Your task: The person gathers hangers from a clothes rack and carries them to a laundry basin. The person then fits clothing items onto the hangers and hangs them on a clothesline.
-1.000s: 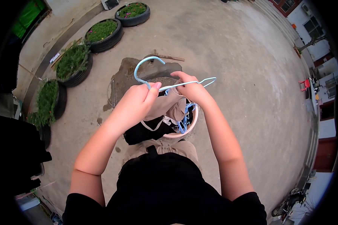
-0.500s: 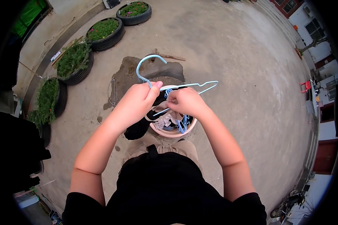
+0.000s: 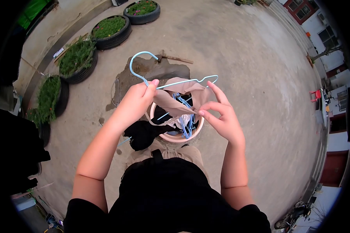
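My left hand (image 3: 133, 104) is closed round the neck of a light blue wire hanger (image 3: 131, 66), whose hook curls up above the thumb. A thin dusty-pink garment (image 3: 170, 101) hangs from the hanger's bar, stretched wide with an opening in its middle. My right hand (image 3: 224, 120) pinches the garment's right edge between thumb and finger, with another finger raised by the hanger's right end. Below both hands stands a pale pink tub (image 3: 175, 138) holding blue hangers (image 3: 188, 126) and dark and light clothes. Black cloth (image 3: 141, 136) lies over the tub's left side.
A dark wet patch (image 3: 159, 70) marks the concrete beyond the tub, with a wooden-handled tool (image 3: 177, 59) lying there. A wire hanger (image 3: 115, 93) is on the ground to the left. Tyre planters (image 3: 111, 33) line the left wall. A red chair (image 3: 315, 96) stands far right.
My right hand has moved right and spread the dusty-pink garment out along the hanger. My left hand and the hanger have shifted slightly left and up.
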Demonstrator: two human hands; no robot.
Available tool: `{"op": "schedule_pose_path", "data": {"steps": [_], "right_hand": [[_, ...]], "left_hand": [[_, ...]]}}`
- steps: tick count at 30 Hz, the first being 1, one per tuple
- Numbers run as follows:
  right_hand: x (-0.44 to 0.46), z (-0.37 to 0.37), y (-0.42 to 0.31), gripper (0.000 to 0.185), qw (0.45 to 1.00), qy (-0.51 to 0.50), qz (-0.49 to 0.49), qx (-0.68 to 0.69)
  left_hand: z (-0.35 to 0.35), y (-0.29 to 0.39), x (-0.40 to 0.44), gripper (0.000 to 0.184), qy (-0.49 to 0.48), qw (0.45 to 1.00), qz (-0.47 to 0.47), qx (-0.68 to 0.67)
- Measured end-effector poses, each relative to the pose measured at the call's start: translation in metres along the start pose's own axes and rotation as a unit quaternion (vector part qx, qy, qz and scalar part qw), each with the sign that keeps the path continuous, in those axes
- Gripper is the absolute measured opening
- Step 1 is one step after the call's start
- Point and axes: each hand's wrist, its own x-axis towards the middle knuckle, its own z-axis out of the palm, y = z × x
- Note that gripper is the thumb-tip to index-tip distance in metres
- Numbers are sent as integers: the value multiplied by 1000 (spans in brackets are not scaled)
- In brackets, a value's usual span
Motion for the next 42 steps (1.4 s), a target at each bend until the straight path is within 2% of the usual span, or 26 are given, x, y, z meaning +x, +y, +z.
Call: {"op": "schedule_pose_path", "data": {"steps": [2,5,6,8,10,13,15,17,18,21,22,25,28,31,34,37,39,42], "right_hand": [[-10,-10,-9,8,993,38,-8,-111],[-20,-17,-18,6,980,33,56,190],[-23,-16,-16,9,977,47,62,201],[-28,-8,1,13,932,93,42,347],[-28,1,7,18,866,132,40,481],[-35,11,27,19,807,88,41,582],[-40,23,29,21,845,83,78,523],[-41,33,16,23,921,72,152,351],[-38,39,11,22,923,58,184,333],[-36,49,5,25,957,18,246,156],[-36,54,8,38,961,36,255,105],[-33,57,4,49,964,31,264,-18],[-35,64,23,47,976,5,183,-120],[-38,70,33,30,973,77,149,-159],[-38,68,41,25,967,143,1,-209],[-37,60,29,26,929,227,-138,-257],[-43,57,28,28,925,249,-131,-255],[-51,51,33,27,922,279,-106,-247]], "left_hand": [[1,-4,1,51,17,1000,10,10],[6,-14,4,44,30,998,24,-51],[6,-13,2,43,33,998,5,-50],[6,-14,2,43,31,997,5,-67],[7,-14,2,42,29,996,4,-79],[12,-13,2,42,37,996,9,-87],[19,-19,4,42,52,994,24,-90],[21,-24,6,41,59,992,27,-109],[22,-25,6,40,62,991,29,-118],[21,-20,2,39,62,988,22,-139],[22,-18,1,39,68,986,19,-148],[21,-13,-3,39,75,982,11,-172],[20,-14,-4,39,67,983,13,-173],[22,-19,-5,39,68,985,26,-155],[23,-18,-5,39,61,985,26,-157],[26,-19,-5,40,67,987,38,-142],[25,-21,-3,40,72,988,57,-121],[21,-27,0,40,88,991,32,-100]]}}
